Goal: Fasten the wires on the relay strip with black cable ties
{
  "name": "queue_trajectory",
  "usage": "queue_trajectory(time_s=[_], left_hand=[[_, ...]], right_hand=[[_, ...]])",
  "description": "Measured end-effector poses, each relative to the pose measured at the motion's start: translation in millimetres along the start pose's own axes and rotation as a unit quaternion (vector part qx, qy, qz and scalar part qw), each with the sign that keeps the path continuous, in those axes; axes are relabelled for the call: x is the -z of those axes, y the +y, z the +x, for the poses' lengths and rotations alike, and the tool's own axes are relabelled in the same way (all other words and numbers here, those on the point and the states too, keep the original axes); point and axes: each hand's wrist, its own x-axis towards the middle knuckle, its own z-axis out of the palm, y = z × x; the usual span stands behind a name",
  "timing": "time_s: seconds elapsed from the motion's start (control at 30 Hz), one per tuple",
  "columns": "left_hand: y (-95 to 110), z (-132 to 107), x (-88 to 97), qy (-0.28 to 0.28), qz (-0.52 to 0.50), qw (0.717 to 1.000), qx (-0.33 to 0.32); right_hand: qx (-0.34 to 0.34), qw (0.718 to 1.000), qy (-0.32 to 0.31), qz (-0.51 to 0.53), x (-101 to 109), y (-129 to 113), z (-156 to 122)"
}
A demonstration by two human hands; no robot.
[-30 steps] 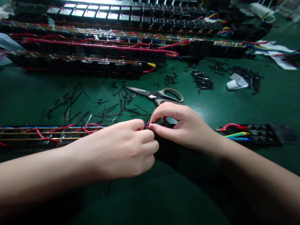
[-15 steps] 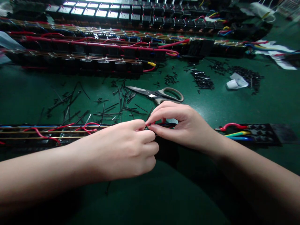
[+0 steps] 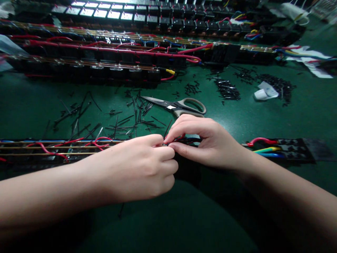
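Observation:
My left hand (image 3: 143,167) is closed in a fist, thumb and index finger pinched together at the middle of a long wired assembly (image 3: 86,153). My right hand (image 3: 207,138) meets it there, thumb and index fingertips closed in a pinch. A thin black cable tie (image 3: 167,128) sticks up beside the fingertips; the part between the fingers is mostly hidden. Red and black wires run under my right hand. The assembly has brass-coloured rods, red wires and a black terminal block (image 3: 295,151) on the right end. Scissors (image 3: 173,106) lie just beyond my right hand.
Loose cable ties (image 3: 129,121) are scattered behind the assembly. Beyond the scissors sit a bundle of black ties (image 3: 228,88) and a pile of small black pieces (image 3: 284,86) with a white wrapper (image 3: 265,91). Rows of similar wired assemblies (image 3: 105,52) fill the back of the green table.
My right hand has shifted very slightly right and down, its fingertips still by my left hand. The left hand is almost still.

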Motion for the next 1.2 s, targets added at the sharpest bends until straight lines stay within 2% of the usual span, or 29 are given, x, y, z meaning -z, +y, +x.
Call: queue_trajectory(time_s=[0.2,0.53,0.7,0.97,1.2], left_hand=[[-1,0,1.0,0.007,0.007,1.000,0.001],[0,1,0.6,0.016,0.025,1.000,0.008],[0,1,1.0,0.015,0.015,1.000,0.015],[-19,-9,22.3,-0.008,-0.045,0.999,0.024],[-25,-12,19.8,-0.014,-0.041,0.999,0.022]], right_hand=[[-0.030,0.999,-0.008,0.014,-1,-2,0],[-0.067,0.997,0.030,-0.006,-4,-1,1],[-0.093,0.995,0.026,-0.016,-5,-1,1],[-0.134,0.991,0.026,0.009,-4,-2,2],[-0.144,0.989,0.037,0.018,-4,-3,1]])
